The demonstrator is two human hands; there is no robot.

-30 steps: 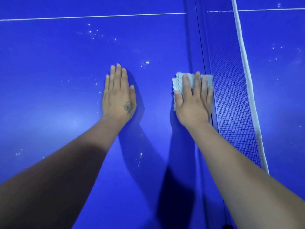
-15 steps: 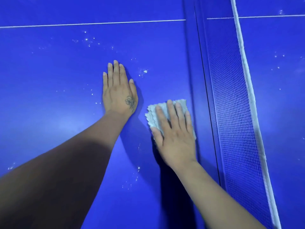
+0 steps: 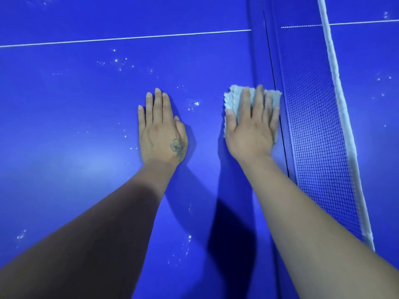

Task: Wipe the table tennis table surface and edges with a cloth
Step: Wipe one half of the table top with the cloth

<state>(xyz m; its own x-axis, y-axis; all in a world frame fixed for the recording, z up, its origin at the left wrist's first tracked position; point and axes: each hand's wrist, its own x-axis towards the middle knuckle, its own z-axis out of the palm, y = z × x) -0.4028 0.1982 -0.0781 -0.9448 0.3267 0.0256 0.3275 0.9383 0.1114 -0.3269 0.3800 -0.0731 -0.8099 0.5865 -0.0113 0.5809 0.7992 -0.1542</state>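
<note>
A person leans over a blue table tennis table (image 3: 86,126), both forearms stretched out across it. Half a second ago the right hand (image 3: 251,128) and its cloth sat nearer the person and a little away from the net (image 3: 319,137); now they have slid forward and back against the foot of the net, much where they were a second ago. That suggests a to-and-fro scrubbing stroke along the strip beside the net, with the wiping still under way. The pale grey cloth (image 3: 234,98) lies flat on the table under the right hand, its frayed edge showing beyond the fingertips and past the thumb side, its far corner touching the net's base. The right hand presses it down with straight, slightly spread fingers, not gripping. The left hand (image 3: 160,130) rests flat on the table, fingers straight and together, well clear of the net, as a brace. White specks (image 3: 195,103) dot the surface between left hand and cloth, so this patch probably still needs a pass.
</note>
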